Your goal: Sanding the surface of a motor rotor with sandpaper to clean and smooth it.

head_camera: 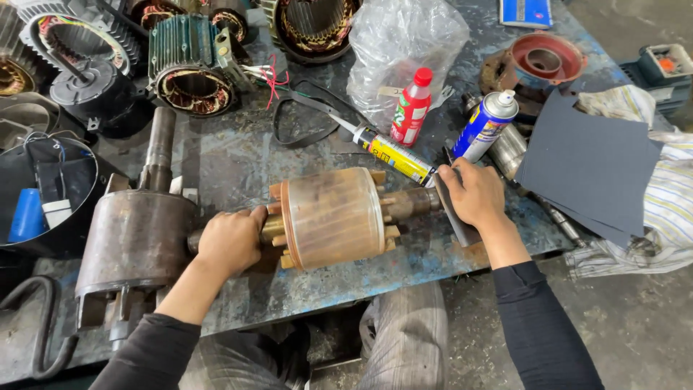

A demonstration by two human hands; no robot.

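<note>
1. Your left hand [229,242] is wrapped tight around the near shaft end of the copper-brown cylindrical motor rotor [332,217]. Keep that grip firm so the rotor cannot roll on the scuffed blue-grey metal workbench [238,155].
2. Your right hand [473,193] is closed on a strip of dark grey sandpaper [451,213], folded over the far steel shaft [411,202]. Keep the strip flat against the shaft and the pressure even all round, I judge, so it does not cut flats.
3. The rotor lies on its side between your two hands, its axis running from one to the other, just at the bench's near edge. Mind that it does not creep off.
4. It looks blurred across the barrel, so surface detail is hard to tell; stubby copper-coloured fins ring both ends.
5. Just beyond your right hand lie a yellow-and-black tube [393,153], a red-capped bottle [411,108] and a blue-and-yellow spray can [485,124]; spare dark sandpaper sheets [588,162] lie to its right.
6. Left of your left hand sits a rusty grey motor housing [137,242].
</note>
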